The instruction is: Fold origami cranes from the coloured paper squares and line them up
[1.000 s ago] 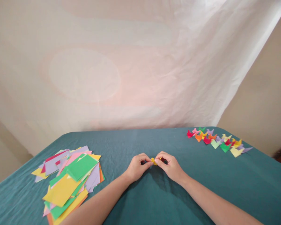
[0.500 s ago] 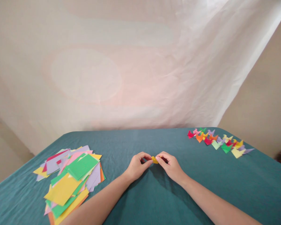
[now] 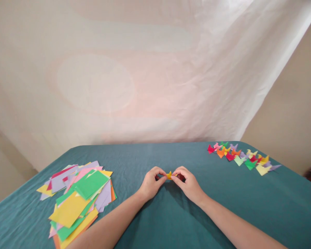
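A small folded yellow paper figure (image 3: 169, 176) is held between my two hands, just above the cloth at the middle of the table. My left hand (image 3: 153, 182) pinches its left side between thumb and fingers. On the other side, my right hand (image 3: 187, 181) grips it the same way. A pointed tip of the yellow paper sticks up between the fingertips; the rest is partly covered by my fingers.
Loose coloured paper sheets (image 3: 69, 209) lie in an overlapping pile on the left. Several folded paper cranes (image 3: 230, 156) stand in rows at the far right. A dark green cloth (image 3: 155, 224) covers the table, and a pale sheet (image 3: 155, 86) hangs behind it.
The yellow figure has turned in my fingers, so a pointed tip now shows on top. Both hands have shifted very slightly; the pile and the cranes are unmoved.
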The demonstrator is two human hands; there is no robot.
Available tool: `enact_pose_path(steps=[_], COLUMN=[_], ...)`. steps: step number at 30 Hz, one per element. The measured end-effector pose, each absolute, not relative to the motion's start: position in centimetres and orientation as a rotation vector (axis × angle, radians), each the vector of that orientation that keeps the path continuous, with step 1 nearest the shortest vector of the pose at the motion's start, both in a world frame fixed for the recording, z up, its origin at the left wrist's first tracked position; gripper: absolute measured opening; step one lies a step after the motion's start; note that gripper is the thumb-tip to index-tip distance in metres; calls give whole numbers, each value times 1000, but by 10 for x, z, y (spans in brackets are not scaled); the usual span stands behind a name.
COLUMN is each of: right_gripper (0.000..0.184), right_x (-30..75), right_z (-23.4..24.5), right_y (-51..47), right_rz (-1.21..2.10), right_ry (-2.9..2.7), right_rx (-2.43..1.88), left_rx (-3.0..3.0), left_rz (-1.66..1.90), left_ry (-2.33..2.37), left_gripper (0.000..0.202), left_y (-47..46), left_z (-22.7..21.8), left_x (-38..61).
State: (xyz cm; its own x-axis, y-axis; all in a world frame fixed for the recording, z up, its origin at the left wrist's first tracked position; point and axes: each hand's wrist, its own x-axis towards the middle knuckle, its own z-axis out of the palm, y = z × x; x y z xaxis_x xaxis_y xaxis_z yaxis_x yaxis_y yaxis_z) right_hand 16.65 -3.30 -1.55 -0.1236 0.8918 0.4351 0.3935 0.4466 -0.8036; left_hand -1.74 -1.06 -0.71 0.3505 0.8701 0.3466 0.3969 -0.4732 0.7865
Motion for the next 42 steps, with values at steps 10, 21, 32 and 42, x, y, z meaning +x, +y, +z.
enact_pose_path(steps=[10,21,32,42], right_gripper=[14,6,7,10], right_x=[166,165,166,168], right_z=[-18,-19,-19,-21], right_y=[-31,-30,-31,-28], right_rz=[568,416,326,364], right_ry=[-1842,-2011,-2053,-2077], right_rx=[-1152,-1253,-1309,-1314], left_rx=[2098,2241,2323,2370], left_rz=[976,950,870,823], left_ry=[1131,1143,1147,1143], left_gripper=[8,7,15,19], left_y=[-12,-15,-16,-16], left_z=[-6,-7,-5,-4], left_x=[-17,-15,-15,-14])
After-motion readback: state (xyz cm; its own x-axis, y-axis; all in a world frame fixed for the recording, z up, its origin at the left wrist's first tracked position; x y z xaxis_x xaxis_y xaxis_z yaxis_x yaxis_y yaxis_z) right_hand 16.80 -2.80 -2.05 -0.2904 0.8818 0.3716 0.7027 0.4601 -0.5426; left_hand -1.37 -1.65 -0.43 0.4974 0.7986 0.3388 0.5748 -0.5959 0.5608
